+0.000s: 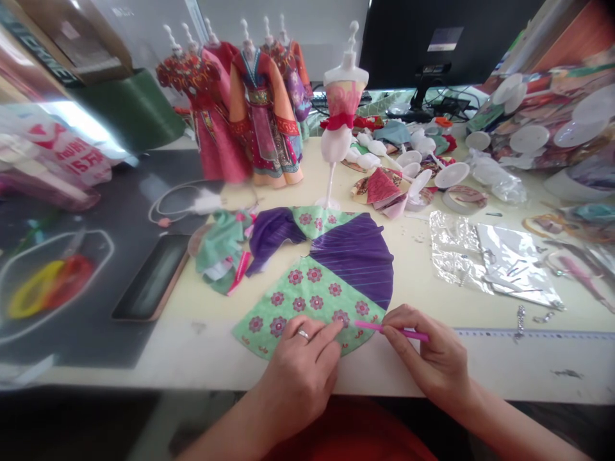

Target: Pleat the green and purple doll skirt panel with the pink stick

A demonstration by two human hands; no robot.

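— How is the pink stick [369, 326] being held?
— It is pinched near its middle between the thumb and fingers of the right hand [427, 352], which is closed around it. Its long axis is laid nearly left to right, with the left end tipped slightly toward the far side.

— And which way is it pointed?
— Its free left end is aimed left, over the right part of a green flowered panel [307, 301] and toward the left hand [305, 358]. Whether the cloth is touched by that end cannot be told.

— What of the left hand?
— It is rested on the panel's near edge, the index finger stretched to a flower and the others loosely bent. Whether anything is gripped beneath cannot be told.

— How is the panel set?
— It is spread as a fan on the near middle of the table [192, 365], its narrow end pointed far and its broad curved edge turned near. On its far right it is met by a striped purple panel [355, 259], fanned out to the right.

— What is found around them?
— A bundle of pale green cloth [218, 246] is seen to the left, a small mannequin [335, 144] beyond, and a ruler [528, 334] to the right.
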